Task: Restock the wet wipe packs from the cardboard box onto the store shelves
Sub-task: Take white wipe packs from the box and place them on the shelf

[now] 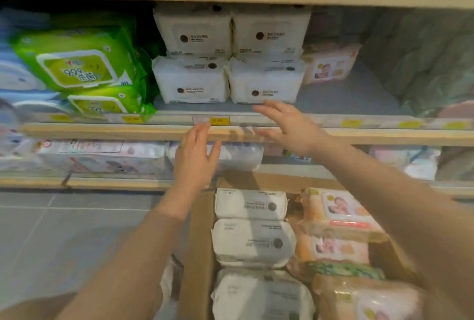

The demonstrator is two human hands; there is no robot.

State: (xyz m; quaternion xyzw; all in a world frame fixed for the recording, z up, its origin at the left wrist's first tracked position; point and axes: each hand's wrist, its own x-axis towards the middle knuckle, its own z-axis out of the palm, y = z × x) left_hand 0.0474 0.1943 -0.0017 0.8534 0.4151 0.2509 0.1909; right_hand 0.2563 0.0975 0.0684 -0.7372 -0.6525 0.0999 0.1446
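White wet wipe packs (252, 241), soft, dark round logo, in cardboard box (197, 255)

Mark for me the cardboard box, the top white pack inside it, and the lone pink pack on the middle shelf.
cardboard box (198, 242), head view, its left wall.
top white pack (251, 204), head view, middle of its face.
pink pack (331, 64), head view, its front face.

Both hands are hovering with straight fingers in front of the middle shelf (154, 132), the left hand (196, 154) lower and the right hand (289, 127) just below four white wet wipe packs (228, 55) stacked two by two. Beneath the arms, a cardboard box (198, 255) is holding more white packs (252, 242) beside orange baby-picture packs (338, 230).
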